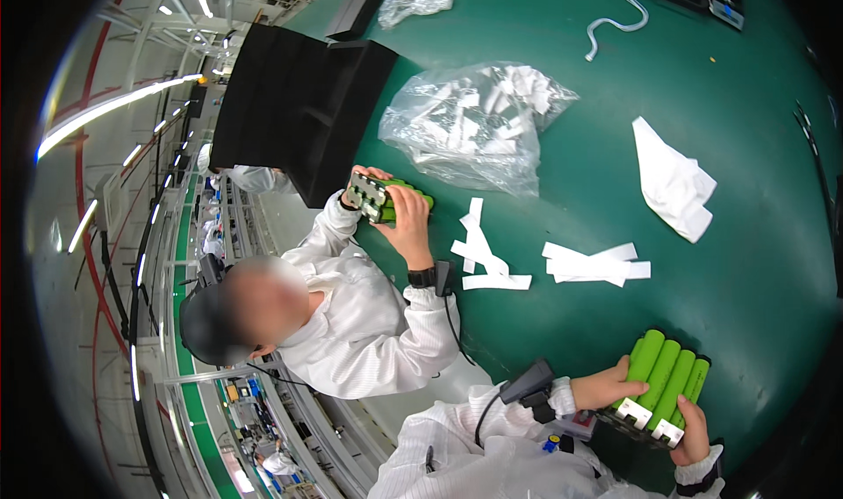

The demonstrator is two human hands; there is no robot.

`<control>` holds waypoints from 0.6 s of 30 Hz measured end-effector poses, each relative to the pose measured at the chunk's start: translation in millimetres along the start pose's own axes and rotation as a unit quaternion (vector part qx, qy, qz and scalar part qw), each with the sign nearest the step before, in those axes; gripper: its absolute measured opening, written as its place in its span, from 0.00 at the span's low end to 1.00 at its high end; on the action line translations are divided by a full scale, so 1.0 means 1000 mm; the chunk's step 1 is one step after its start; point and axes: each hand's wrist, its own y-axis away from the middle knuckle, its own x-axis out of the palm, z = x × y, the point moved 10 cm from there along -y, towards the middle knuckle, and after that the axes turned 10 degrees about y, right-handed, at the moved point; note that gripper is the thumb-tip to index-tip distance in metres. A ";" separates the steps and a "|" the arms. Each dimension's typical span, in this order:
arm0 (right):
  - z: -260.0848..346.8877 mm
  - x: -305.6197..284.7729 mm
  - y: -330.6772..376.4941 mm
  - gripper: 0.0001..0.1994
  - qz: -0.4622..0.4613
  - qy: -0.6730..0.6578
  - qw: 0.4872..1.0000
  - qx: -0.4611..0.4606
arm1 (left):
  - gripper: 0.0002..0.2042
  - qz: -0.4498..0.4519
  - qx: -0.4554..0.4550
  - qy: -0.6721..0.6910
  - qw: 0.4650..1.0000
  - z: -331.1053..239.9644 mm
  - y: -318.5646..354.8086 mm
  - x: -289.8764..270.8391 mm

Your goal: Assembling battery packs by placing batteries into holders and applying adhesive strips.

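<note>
Between my two hands is a battery pack of several green cylindrical cells in a row, with silvery metal tabs and a dark holder at its near end. My left hand grips its left side, the thumb lying along the cells. My right hand closes on the near right corner by the metal tabs. The pack is held at the table's near edge. Two loose groups of white strips, one right and one left, lie on the green table beyond it.
At the left a co-worker in a white coat holds a similar green battery pack in both hands. A clear bag of white strips, crumpled white cloth or paper and a black box are farther off. A pale cable lies at the back.
</note>
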 end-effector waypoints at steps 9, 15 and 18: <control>0.014 0.030 0.009 0.21 0.057 -0.118 0.990 0.056 | 0.35 0.041 -0.063 -0.134 0.988 0.004 -0.008 -0.004; 0.029 0.038 0.009 0.24 0.079 -0.183 0.975 0.101 | 0.44 0.022 -0.154 -0.078 0.985 -0.019 -0.002 -0.004; 0.033 0.022 0.005 0.23 0.126 -0.204 0.968 0.074 | 0.43 -0.003 -0.151 -0.064 0.986 -0.024 -0.011 -0.003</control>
